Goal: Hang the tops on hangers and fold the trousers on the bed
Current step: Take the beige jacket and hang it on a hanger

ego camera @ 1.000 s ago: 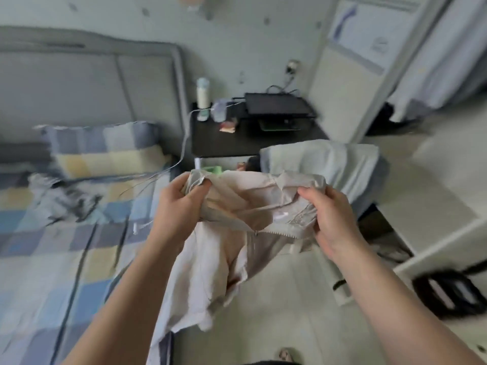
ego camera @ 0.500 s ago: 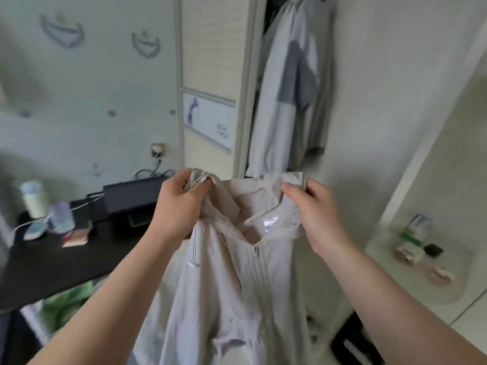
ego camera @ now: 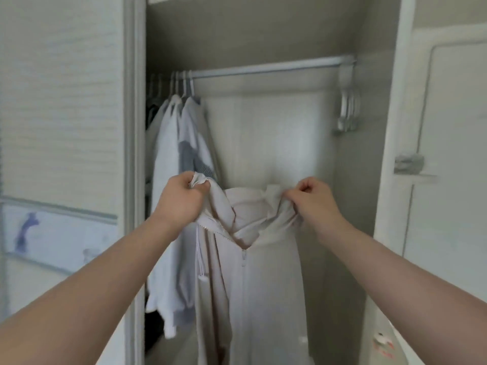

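A beige zip-up jacket [ego camera: 266, 280] hangs down in front of the open wardrobe, its zipper partly open at the collar. My left hand [ego camera: 181, 198] grips the jacket's left shoulder edge. My right hand [ego camera: 313, 198] pinches the right shoulder edge. Both hands hold it up at about the same height, below the clothes rail [ego camera: 266, 68]. Several empty white hangers [ego camera: 347, 106] hang at the rail's right end, up and to the right of my right hand.
Several light tops [ego camera: 181, 143] hang on hangers at the rail's left end, just behind my left hand. A sliding wardrobe door [ego camera: 60, 127] stands to the left. A white door with a handle [ego camera: 408, 164] is on the right.
The view has swung from the bed and desk round to the open wardrobe. Both hands kept hold of the jacket, which now hangs full length in front of the rail.
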A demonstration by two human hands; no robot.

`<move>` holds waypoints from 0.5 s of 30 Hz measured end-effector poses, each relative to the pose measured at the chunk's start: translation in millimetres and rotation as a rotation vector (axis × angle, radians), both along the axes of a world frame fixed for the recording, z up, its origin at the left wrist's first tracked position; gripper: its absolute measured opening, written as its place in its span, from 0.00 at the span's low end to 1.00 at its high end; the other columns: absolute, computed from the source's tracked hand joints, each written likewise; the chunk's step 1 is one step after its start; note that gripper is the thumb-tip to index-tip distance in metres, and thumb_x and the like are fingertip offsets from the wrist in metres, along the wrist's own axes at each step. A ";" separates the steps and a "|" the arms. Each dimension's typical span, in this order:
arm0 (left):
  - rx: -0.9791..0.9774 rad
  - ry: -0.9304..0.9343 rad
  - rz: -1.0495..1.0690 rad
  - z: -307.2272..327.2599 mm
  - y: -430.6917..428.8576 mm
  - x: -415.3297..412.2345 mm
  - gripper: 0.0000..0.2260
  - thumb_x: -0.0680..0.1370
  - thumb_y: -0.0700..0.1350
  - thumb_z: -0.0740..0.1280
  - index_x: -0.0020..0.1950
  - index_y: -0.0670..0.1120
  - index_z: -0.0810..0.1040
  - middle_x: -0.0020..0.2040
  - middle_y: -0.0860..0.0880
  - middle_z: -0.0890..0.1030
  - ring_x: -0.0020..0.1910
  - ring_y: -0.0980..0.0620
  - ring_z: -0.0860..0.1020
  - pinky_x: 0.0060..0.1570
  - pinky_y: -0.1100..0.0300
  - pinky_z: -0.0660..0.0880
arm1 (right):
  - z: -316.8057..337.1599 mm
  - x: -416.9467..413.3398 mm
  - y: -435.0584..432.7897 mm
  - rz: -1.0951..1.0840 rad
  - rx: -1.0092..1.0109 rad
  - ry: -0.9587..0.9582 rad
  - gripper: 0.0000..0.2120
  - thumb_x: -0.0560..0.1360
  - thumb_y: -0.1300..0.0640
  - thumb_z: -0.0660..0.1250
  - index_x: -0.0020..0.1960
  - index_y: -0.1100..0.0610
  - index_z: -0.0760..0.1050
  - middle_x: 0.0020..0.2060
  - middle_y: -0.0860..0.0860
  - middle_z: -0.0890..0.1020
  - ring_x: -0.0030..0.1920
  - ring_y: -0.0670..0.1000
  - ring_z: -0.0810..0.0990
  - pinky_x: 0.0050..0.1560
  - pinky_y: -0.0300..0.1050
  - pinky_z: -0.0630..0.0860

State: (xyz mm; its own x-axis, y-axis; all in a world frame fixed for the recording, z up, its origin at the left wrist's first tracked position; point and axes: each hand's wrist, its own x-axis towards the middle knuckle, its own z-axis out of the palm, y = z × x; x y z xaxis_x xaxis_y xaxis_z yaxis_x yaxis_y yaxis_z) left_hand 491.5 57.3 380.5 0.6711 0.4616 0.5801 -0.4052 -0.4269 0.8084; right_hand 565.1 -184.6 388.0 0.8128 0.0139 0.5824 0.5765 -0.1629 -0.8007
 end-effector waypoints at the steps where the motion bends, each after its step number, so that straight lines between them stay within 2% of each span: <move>1: 0.025 -0.006 -0.011 14.0 4.3 16.1 0.12 0.80 0.43 0.66 0.36 0.46 0.72 0.30 0.55 0.70 0.31 0.53 0.68 0.32 0.60 0.64 | 11.3 8.1 3.3 -0.032 0.002 -0.003 0.09 0.71 0.66 0.71 0.39 0.57 0.72 0.32 0.55 0.73 0.35 0.51 0.70 0.34 0.43 0.65; 3: 0.059 -0.025 -0.031 41.1 9.5 45.8 0.14 0.79 0.43 0.66 0.35 0.47 0.68 0.29 0.54 0.67 0.30 0.53 0.65 0.30 0.59 0.61 | 32.2 22.1 9.8 -0.088 -0.017 -0.018 0.10 0.71 0.64 0.72 0.40 0.56 0.71 0.34 0.54 0.75 0.34 0.51 0.72 0.34 0.42 0.67; 7: 0.110 -0.062 -0.055 90.6 9.8 97.0 0.11 0.80 0.43 0.66 0.43 0.36 0.76 0.35 0.46 0.73 0.36 0.48 0.71 0.36 0.56 0.66 | 79.0 49.6 15.5 -0.166 -0.042 -0.060 0.13 0.71 0.63 0.74 0.43 0.54 0.70 0.36 0.51 0.74 0.34 0.51 0.72 0.34 0.43 0.69; 9: 0.164 -0.071 -0.033 111.7 8.7 118.6 0.11 0.81 0.44 0.66 0.41 0.39 0.77 0.35 0.47 0.76 0.36 0.47 0.73 0.37 0.57 0.67 | 105.4 66.3 13.5 -0.237 -0.111 -0.087 0.13 0.71 0.64 0.73 0.45 0.55 0.69 0.38 0.50 0.74 0.37 0.52 0.73 0.36 0.43 0.69; 12: 0.198 -0.094 0.006 137.7 6.8 148.1 0.13 0.80 0.44 0.66 0.36 0.44 0.72 0.33 0.46 0.73 0.34 0.46 0.72 0.33 0.56 0.67 | 140.2 91.2 11.2 -0.410 -0.374 -0.129 0.09 0.72 0.64 0.71 0.44 0.55 0.72 0.42 0.51 0.77 0.44 0.54 0.76 0.38 0.42 0.70; 14: 0.181 -0.108 -0.022 151.7 2.5 164.5 0.11 0.80 0.44 0.66 0.39 0.43 0.74 0.34 0.43 0.73 0.37 0.44 0.73 0.37 0.51 0.75 | 157.6 108.1 11.8 -0.535 -0.592 -0.134 0.03 0.74 0.64 0.68 0.47 0.60 0.78 0.47 0.55 0.82 0.49 0.56 0.79 0.43 0.43 0.74; 15: 0.170 -0.114 -0.036 157.7 -0.6 171.8 0.11 0.80 0.44 0.67 0.38 0.43 0.74 0.35 0.42 0.73 0.38 0.44 0.74 0.40 0.49 0.78 | 165.3 117.5 12.5 -0.586 -0.681 -0.134 0.05 0.74 0.64 0.67 0.50 0.62 0.79 0.50 0.57 0.83 0.51 0.58 0.80 0.46 0.45 0.76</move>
